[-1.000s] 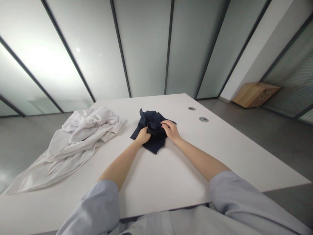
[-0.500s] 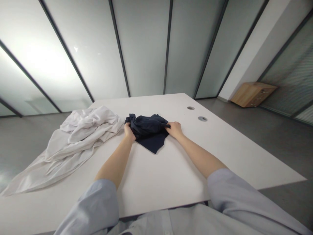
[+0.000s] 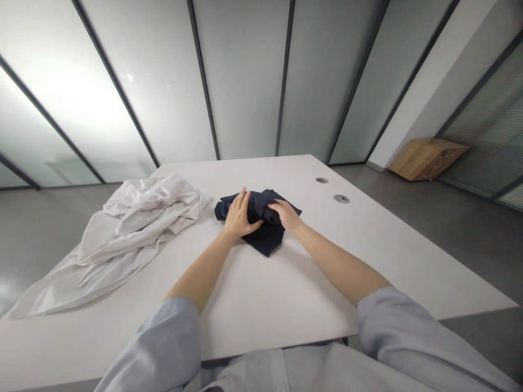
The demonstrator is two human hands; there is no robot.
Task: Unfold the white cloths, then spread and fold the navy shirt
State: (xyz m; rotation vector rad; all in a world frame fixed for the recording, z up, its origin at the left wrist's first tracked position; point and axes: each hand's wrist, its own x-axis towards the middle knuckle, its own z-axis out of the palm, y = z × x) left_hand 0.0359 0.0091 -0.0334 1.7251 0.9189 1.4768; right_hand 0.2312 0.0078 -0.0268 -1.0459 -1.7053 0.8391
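A small dark navy cloth [image 3: 267, 239] lies bunched on the white table [image 3: 286, 294], near its middle. My left hand [image 3: 238, 216] rests flat on the cloth's left part, fingers stretched out and pressing it down. My right hand [image 3: 286, 215] sits on the cloth's right part with its fingers curled into the fabric. Both forearms reach out from pale blue sleeves.
A large crumpled white garment [image 3: 122, 234] sprawls over the table's left side and hangs toward the near-left edge. Two round cable holes [image 3: 340, 198] are set in the table at the right. A wooden cabinet [image 3: 427, 158] stands on the floor by the far right wall.
My left hand let go of the cloth's left edge and now lies flat on top of it. The cloth, stretched between both hands before, is bunched together again.
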